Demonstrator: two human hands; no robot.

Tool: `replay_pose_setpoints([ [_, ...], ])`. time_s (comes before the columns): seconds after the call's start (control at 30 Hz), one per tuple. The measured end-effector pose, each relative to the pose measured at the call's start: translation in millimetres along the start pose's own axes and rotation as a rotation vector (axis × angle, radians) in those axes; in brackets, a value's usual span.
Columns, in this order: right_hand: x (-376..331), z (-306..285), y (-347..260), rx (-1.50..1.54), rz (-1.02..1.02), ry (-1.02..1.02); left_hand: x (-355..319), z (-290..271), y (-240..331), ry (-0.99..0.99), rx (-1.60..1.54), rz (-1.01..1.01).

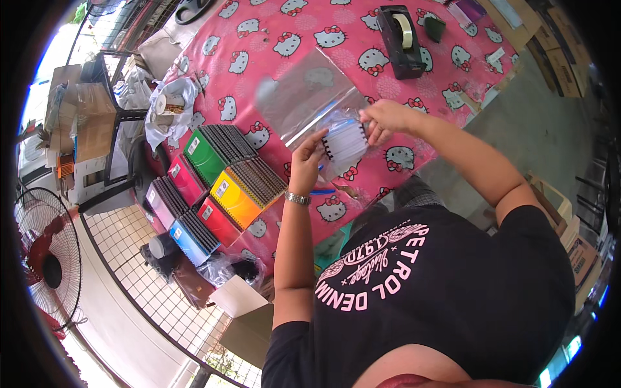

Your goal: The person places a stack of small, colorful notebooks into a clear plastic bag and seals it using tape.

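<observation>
Between my hands, over the table's near part, is a small stack of white-paged spiral notebooks (348, 141) with black coils showing at both sides. My left hand (308, 155) grips its left side, fingers bent around the edge. At its upper right corner my right hand (389, 121) is closed in a pinch on clear plastic film or the stack's edge; which one I cannot make out. A clear plastic bag (301, 97) spreads flat beyond the stack, its shiny edge touching it. A blue pen (322, 192) lies on the table just below my left hand.
Stacks of spiral notebooks in green (206, 152), yellow (236, 197), red, pink and blue stand to the left. A black tape dispenser (401, 42) sits at the far right of the pink patterned tablecloth (278, 19). A fan (48, 265) stands far left; cardboard boxes (556, 61) at right.
</observation>
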State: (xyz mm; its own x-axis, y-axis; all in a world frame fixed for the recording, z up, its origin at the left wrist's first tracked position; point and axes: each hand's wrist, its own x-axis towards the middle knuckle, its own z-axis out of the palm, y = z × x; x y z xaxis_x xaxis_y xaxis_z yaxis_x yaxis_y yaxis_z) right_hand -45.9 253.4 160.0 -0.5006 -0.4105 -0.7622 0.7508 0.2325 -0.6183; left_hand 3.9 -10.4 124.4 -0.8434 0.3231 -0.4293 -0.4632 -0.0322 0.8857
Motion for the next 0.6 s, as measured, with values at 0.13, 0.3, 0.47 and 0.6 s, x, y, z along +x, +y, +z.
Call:
replay_pose_setpoints([
  [0.13, -13, -5, 26, 0.112, -0.192, -0.05, 3, 4, 1, 0.003, -0.132, 0.106],
  [0.3, 3, -12, 19, -0.565, -0.6, 0.028, 20, -2, 3, -0.057, -0.099, 0.02],
  [0.47, 29, 7, 27, -0.61, -0.982, 0.288, 39, -6, 16, -0.103, 0.286, 0.043],
  [0.6, 28, 23, 40, -0.586, -1.09, 0.46, 35, 24, 24, 0.128, 0.78, 0.423],
])
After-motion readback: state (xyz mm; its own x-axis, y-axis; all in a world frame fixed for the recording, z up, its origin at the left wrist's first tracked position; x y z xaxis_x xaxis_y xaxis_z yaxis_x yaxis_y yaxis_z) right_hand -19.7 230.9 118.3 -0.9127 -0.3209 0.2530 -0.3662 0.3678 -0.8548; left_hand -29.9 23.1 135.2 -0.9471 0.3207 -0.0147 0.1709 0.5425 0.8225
